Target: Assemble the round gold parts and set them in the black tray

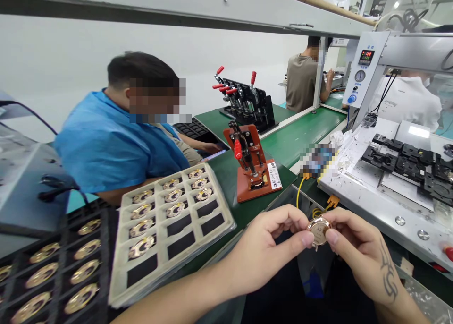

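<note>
Both hands (264,248) (357,248) pinching one round gold part (318,231), beige tray (170,225) half filled with gold parts, black tray (53,267) full

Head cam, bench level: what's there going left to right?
Black tray of gold parts → beige tray, part filled → red toggle-clamp jig → left hand → round gold part pinched by both hands → right hand → black fixtures on the white machine bed.

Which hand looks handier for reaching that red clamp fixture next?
Probably the left hand: it sits nearer the red clamp fixture. Both hands pinch the round gold part; the right hand lies farther away.
</note>
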A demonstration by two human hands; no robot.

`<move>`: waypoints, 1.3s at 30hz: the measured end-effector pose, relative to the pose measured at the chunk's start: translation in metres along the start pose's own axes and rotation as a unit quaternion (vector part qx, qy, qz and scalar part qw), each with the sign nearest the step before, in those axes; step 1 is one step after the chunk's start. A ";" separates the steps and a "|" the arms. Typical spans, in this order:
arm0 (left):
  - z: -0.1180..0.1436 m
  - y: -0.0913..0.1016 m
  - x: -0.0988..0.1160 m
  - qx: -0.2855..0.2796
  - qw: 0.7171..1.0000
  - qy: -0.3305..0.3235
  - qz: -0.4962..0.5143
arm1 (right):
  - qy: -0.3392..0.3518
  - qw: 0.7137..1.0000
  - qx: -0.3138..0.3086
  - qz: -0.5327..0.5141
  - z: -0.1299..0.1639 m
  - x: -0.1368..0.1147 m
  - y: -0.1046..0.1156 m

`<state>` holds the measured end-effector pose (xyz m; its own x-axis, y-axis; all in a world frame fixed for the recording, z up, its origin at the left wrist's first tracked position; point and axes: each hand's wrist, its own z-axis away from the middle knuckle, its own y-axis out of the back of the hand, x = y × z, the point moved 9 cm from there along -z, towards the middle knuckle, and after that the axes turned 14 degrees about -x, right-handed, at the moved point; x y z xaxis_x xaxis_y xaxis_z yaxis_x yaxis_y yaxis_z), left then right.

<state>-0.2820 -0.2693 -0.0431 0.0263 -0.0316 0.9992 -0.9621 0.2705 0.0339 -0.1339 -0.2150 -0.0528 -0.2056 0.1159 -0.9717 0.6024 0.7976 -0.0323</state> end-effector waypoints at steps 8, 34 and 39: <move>0.001 0.000 -0.003 -0.005 1.000 0.007 0.029 | -0.016 1.000 0.011 0.007 0.003 0.000 0.000; 0.002 0.001 -0.003 -0.006 1.000 0.004 0.014 | 0.013 0.999 -0.008 0.049 0.002 -0.007 -0.003; 0.002 0.001 -0.002 -0.008 1.000 0.004 0.014 | 0.013 0.998 -0.006 0.054 0.002 -0.007 -0.002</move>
<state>-0.2834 -0.2709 -0.0452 0.0018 -0.0166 0.9999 -0.9580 0.2865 0.0065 -0.1321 -0.2188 -0.0461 -0.1605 0.2166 -0.9630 0.6124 0.7870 0.0749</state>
